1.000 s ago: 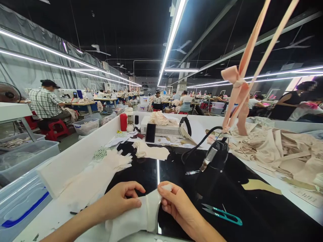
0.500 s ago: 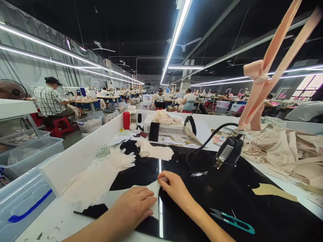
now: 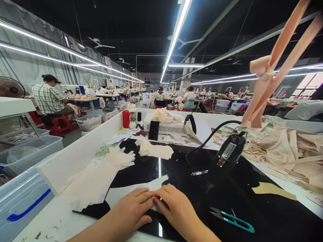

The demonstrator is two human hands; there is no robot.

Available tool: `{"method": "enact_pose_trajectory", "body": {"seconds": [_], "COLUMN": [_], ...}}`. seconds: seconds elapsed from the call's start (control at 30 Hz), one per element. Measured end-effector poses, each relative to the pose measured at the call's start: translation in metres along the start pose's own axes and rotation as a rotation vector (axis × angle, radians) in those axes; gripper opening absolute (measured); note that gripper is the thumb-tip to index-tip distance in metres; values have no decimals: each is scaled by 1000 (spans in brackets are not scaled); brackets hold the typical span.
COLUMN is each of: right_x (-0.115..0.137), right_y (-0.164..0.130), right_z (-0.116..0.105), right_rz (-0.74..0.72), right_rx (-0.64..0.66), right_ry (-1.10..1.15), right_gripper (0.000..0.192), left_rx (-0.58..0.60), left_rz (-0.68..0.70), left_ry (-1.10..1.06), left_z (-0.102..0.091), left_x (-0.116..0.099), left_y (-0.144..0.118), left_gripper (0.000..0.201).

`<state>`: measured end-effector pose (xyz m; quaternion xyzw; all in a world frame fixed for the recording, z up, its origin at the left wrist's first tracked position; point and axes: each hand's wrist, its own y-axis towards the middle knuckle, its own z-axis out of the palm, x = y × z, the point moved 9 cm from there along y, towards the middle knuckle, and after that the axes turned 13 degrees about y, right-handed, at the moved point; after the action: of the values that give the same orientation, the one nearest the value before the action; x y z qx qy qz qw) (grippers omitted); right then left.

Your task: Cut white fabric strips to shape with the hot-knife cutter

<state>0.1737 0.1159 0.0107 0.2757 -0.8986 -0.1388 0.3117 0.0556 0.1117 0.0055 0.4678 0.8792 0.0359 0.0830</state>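
Observation:
A pale fabric piece (image 3: 123, 195) lies on the black table surface, with a narrow folded section (image 3: 159, 182) sticking out past my fingers. My left hand (image 3: 133, 210) rests flat on it, fingers stretched out and thumb apart. Meeting its fingertips, my right hand (image 3: 176, 205) has its fingers bent over the fabric's folded edge, the thumb tucked below. The spot between both sets of fingertips is mostly hidden.
Left stands a stack of pale cut pieces (image 3: 98, 178). Ahead lie more cream pieces (image 3: 153, 150) and a phone (image 3: 153, 130). To the right are a black clamp-like device (image 3: 229, 153), a pen (image 3: 199, 173), teal thread snips (image 3: 232, 220) and a fabric heap (image 3: 285, 144).
My right hand has come down and toward me, from the fabric's far corner to beside my left fingertips. The fabric's right part is now folded over, its end pointing up and right.

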Motion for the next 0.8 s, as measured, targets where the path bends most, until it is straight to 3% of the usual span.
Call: {"method": "enact_pose_trajectory", "body": {"seconds": [0.2,0.33,0.4,0.5,0.6,0.67,0.73,0.8], "right_x": [12,31,50,74,68,52,22,-8], "right_y": [-15,-20,-30,-63,-95,-104,-102,-83], "right_z": [13,-8,-35,-95,-166,-198,-216,-214], "right_rz": [-127,-242,-366,-531,-406,-269,-130,-1], "right_rx": [-13,-35,-104,-402,-848,-1050,-1163,-1103], "right_ry": [-65,-105,-148,-296,-305,-203,115,407], "right_gripper": [15,14,19,32,53,61,75,89], "left_rx": [85,80,47,22,10,15,45,87], "left_rz": [-38,-34,-17,-2,0,3,11,20], "left_ry": [1,-14,-17,-10,-10,-13,-9,2], "left_z": [6,9,9,11,12,12,13,15], "left_x": [3,5,6,5,2,-2,-8,-15], "left_y": [1,-2,-3,-5,-5,-4,-3,-1], "left_gripper": [51,59,62,65,66,67,67,67]}}
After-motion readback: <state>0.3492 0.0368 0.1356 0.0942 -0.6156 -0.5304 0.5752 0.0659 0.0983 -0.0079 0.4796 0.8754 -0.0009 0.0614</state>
